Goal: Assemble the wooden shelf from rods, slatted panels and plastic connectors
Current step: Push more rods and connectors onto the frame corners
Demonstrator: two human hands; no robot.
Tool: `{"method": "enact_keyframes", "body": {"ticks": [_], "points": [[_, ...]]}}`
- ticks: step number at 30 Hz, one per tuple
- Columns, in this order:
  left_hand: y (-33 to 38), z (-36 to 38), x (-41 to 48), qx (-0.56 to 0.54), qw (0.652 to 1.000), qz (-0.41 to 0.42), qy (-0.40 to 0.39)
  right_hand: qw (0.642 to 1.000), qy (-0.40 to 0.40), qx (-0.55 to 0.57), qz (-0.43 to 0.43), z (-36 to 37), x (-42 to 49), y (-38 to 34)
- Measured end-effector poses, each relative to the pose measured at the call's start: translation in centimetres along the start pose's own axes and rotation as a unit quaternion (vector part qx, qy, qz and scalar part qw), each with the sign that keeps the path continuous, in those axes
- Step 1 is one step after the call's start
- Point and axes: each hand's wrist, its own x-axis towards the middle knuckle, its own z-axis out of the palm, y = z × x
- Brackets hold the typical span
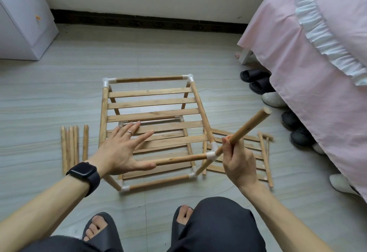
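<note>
Wooden loose rods [70, 148] lie beside the shelf [151, 103].

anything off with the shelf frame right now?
Yes. The near slats lie fanned and overlapping, unlike the parallel far slats. The rod gripped by the right hand slants sideways from the near-right connector, seemingly not yet seated square. The left hand is spread open over the slats.
</note>
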Motion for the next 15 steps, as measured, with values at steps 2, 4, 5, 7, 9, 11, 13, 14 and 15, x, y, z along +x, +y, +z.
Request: {"method": "enact_keyframes", "body": {"ticks": [2, 4, 5, 7, 9, 11, 13, 14, 15], "points": [[0.2, -0.2, -0.4, 0.019, 1.000, -0.010, -0.006, 0.999, -0.023, -0.025, 0.042, 0.0, -0.1, -0.1], [0.3, -0.4, -0.8, 0.025, 0.999, -0.023, -0.005, 0.989, -0.097, -0.051, 0.103, 0.4, -0.8, -0.3], [0.3, -0.3, -1.2, 0.023, 0.999, -0.029, 0.002, 0.981, -0.131, -0.046, 0.139, 0.6, -1.8, -0.3], [0.0, 0.1, -2.1, 0.016, 0.999, -0.034, 0.030, 0.970, -0.134, -0.020, 0.203, 1.1, -4.1, -0.4], [-0.8, 0.5, -3.4, 0.006, 0.997, -0.042, 0.061, 0.964, -0.114, -0.017, 0.241, 1.4, -6.0, -1.0], [-1.8, 0.7, -4.7, -0.016, 0.994, -0.062, 0.084, 0.965, -0.128, -0.038, 0.224, 1.8, -6.9, -2.3], [-3.1, 0.9, -6.0, -0.061, 0.986, -0.103, 0.113, 0.973, -0.155, -0.055, 0.161, 2.7, -6.3, -4.2], [-3.8, 1.1, -6.7, -0.100, 0.978, -0.129, 0.129, 0.977, -0.162, -0.055, 0.124, 3.4, -5.5, -5.3], [-4.4, 1.3, -7.4, -0.151, 0.965, -0.156, 0.145, 0.982, -0.161, -0.053, 0.082, 4.3, -4.5, -6.4]]}}
